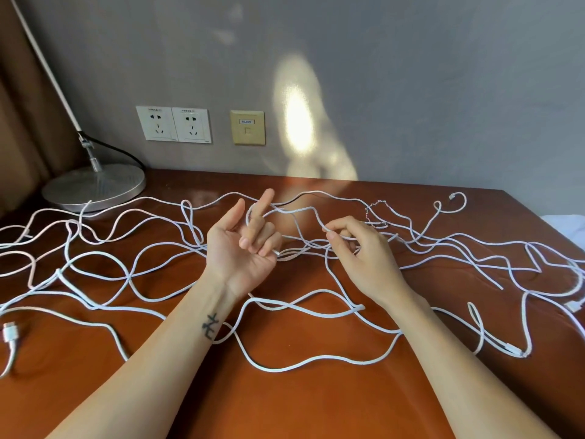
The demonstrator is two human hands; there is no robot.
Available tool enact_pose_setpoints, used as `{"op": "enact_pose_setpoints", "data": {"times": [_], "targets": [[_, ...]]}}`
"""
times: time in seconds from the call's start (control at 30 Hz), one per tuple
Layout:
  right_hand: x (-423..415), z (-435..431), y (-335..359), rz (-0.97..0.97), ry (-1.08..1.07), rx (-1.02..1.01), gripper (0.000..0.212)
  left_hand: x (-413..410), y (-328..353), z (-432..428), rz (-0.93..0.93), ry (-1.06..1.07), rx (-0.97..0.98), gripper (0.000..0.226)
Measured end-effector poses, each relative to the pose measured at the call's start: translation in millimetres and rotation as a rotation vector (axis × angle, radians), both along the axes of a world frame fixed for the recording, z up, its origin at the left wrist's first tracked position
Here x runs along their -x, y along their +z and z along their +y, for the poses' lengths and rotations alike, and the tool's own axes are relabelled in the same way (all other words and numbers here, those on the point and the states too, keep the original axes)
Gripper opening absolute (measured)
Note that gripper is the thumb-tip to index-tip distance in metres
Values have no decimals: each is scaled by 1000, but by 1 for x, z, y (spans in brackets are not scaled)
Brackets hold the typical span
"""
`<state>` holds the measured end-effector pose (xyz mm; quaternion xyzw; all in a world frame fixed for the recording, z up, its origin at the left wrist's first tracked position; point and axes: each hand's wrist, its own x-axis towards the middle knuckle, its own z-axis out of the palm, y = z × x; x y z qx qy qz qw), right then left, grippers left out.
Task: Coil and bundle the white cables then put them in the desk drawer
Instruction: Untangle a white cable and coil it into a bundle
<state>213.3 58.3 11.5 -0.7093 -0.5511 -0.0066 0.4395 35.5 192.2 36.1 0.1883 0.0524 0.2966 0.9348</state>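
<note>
Left index finger (263, 205) is pointing up, and a turn of one white cable (297, 210) is looping round its base. Thumb is standing out straight beside it. My other three left fingers are curling down onto the palm and are clamping the end of that same cable against it. Left hand (243, 261) is turning palm up, raised a little over the desk (316, 407).

Right thumb and forefinger (330, 236) are pinching the same cable where it is coming across from the left; the remaining right fingers are bending loosely behind. Right hand (368, 261) is hovering back-up, just beside the left, with the short stretch of cable arching between the two.

Outward: the rest of the white cables (278, 370) are lying loose and uncoiled all over the reddish-brown desk, crossing one another in wide loops from edge to edge, some passing under both my forearms. A white plug (9, 332) is lying at the near left edge. A round metal lamp base (95, 186) is standing at the back left corner, a cable touching its rim. On the grey wall behind, two white sockets (174, 123) and a beige port plate (248, 127) are sitting side by side.
</note>
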Motion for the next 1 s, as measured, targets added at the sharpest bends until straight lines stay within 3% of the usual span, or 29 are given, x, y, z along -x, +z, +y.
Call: {"op": "enact_pose_setpoints", "data": {"times": [0.17, 0.43, 0.67, 0.73, 0.8, 0.9, 1.0], "targets": [[2, 3, -3, -125, -4, -13, 17, -2, 1, -7, -27, -52, -11, 49], [4, 2, -1, -152, 83, 99, 23, 4, 4, 12, -117, 97, 124, 51], [0, 2, -2, -144, 53, 79, 10, 2, 4, 19, -23, 235, 68, 46], [2, 0, -1, -88, 100, 72, 14, 1, 6, 18, -20, 261, 43, 55], [6, -3, 2, -3, 160, 96, 16, 1, 7, 17, -37, 241, 36, 62], [8, -1, 2, -104, 154, 45, 22, 4, 6, 17, -91, 172, 32, 47], [8, -1, 4, -159, 149, 24, 23, 7, 7, 16, -132, 114, 50, 53]]}}
